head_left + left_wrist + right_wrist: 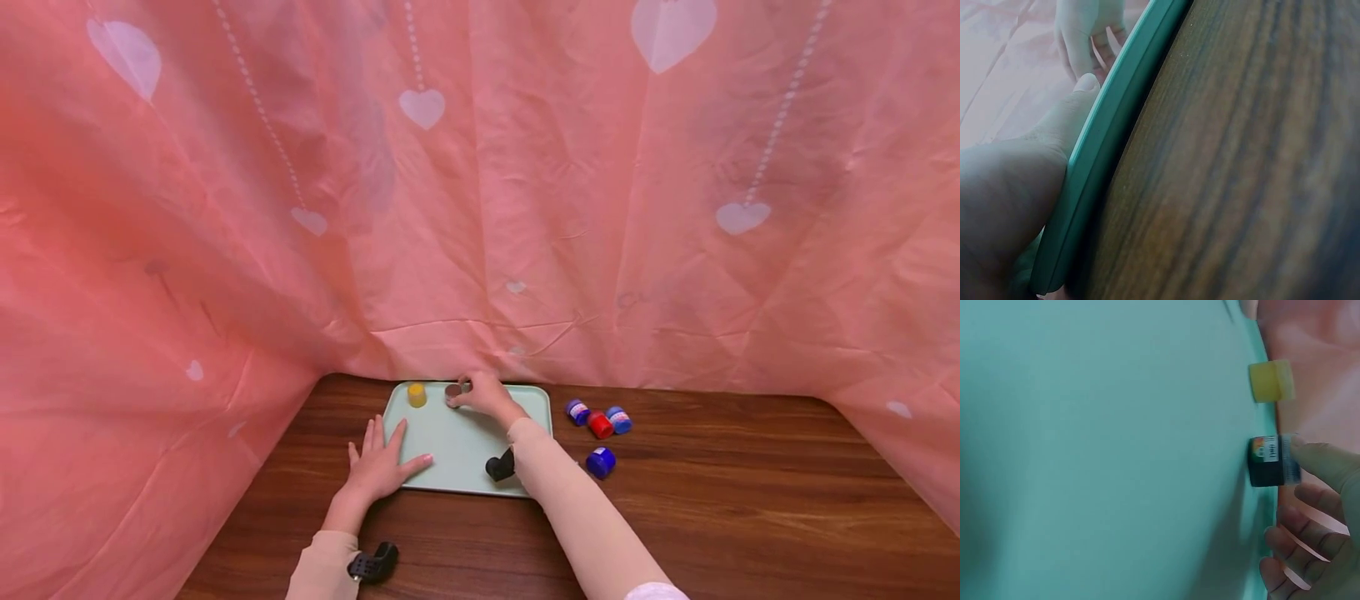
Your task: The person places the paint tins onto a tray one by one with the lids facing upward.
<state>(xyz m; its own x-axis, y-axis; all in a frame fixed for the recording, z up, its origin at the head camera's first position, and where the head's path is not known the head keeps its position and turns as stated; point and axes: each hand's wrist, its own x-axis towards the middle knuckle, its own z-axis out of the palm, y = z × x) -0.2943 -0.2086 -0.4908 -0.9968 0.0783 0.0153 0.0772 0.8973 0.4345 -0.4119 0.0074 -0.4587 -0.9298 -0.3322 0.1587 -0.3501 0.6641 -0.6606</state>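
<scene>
Right hand (pixel 486 395) nearer: thumb and index finger pinch lid (pixel 1290 464) of dark paint jar (pixel 1265 464). Jar stands on mint-green tray (pixel 459 454), below fingertips, axis upright. Yellow paint jar (pixel 417 395) just left of those fingers. Left hand (pixel 377 468) farther, fingers spread apart, across tray's left edge.

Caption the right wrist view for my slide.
Right grip on the lid of a dark labelled jar, pale green tray beneath, yellow jar alongside.
</scene>
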